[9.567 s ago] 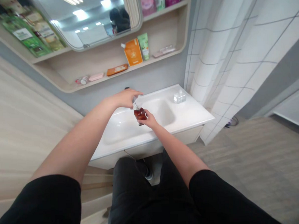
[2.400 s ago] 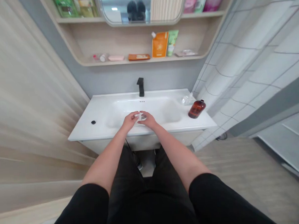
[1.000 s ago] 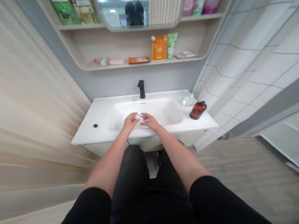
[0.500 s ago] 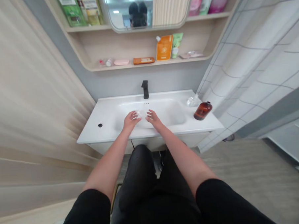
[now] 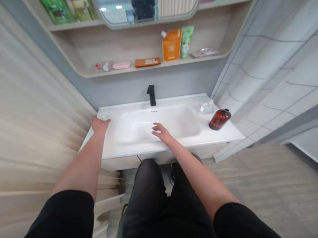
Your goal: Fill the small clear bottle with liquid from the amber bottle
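My left hand (image 5: pixel 99 124) is at the left end of the white counter, beside the curtain. Its fingers curve around a small clear, whitish object (image 5: pixel 104 118), whose kind I cannot make out. Over the front part of the white sink basin (image 5: pixel 138 128) hangs my right hand (image 5: pixel 162 133), fingers apart, with nothing in it. Behind the basin stands a black faucet (image 5: pixel 151 95). The small black round piece on the left of the counter is hidden by my left hand and forearm.
A brown bottle (image 5: pixel 219 119) lies tilted on the counter's right end, next to a clear pump-like piece (image 5: pixel 207 107). Above, a shelf (image 5: pixel 125 70) holds an orange pouch (image 5: pixel 172 45), a green tube (image 5: pixel 187 41) and small packs. A beige curtain (image 5: pixel 37 103) hangs at the left.
My left hand has moved from over the basin to the counter's left end, taking the clear object along. My right hand stays over the basin. The view has shifted slightly.
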`<state>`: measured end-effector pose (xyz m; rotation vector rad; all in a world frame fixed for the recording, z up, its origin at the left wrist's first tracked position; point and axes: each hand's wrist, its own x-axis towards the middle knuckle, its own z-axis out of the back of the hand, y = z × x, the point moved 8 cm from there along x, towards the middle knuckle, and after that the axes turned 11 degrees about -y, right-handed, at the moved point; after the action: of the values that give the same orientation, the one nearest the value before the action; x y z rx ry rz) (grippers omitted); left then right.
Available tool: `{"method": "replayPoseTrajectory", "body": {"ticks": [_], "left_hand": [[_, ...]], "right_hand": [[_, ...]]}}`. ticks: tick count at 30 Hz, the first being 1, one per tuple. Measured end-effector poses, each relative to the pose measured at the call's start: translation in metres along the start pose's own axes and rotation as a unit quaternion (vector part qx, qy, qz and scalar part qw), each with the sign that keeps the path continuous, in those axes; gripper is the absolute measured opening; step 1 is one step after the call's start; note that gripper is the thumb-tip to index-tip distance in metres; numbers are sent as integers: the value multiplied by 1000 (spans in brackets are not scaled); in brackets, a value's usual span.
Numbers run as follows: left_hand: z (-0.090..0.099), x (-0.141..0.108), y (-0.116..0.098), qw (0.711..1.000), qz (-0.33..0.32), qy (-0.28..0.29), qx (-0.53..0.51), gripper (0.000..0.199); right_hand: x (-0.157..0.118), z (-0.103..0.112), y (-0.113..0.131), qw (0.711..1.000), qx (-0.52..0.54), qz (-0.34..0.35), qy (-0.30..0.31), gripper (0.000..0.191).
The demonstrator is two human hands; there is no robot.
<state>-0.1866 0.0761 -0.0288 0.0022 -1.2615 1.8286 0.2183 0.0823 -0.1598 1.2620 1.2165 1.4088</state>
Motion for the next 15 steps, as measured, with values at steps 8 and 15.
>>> {"method": "replayPoseTrajectory", "body": {"ticks": [8,15], "left_hand": [[13,-37,-9,975,-31,-192,106,76],[-92,-184,-58,956,-246,153,45,37]], "right_hand": [[1,1,1,1000,-7,-3,-19,50],[-6,11,38,980,-182,64,-53,26]]}}
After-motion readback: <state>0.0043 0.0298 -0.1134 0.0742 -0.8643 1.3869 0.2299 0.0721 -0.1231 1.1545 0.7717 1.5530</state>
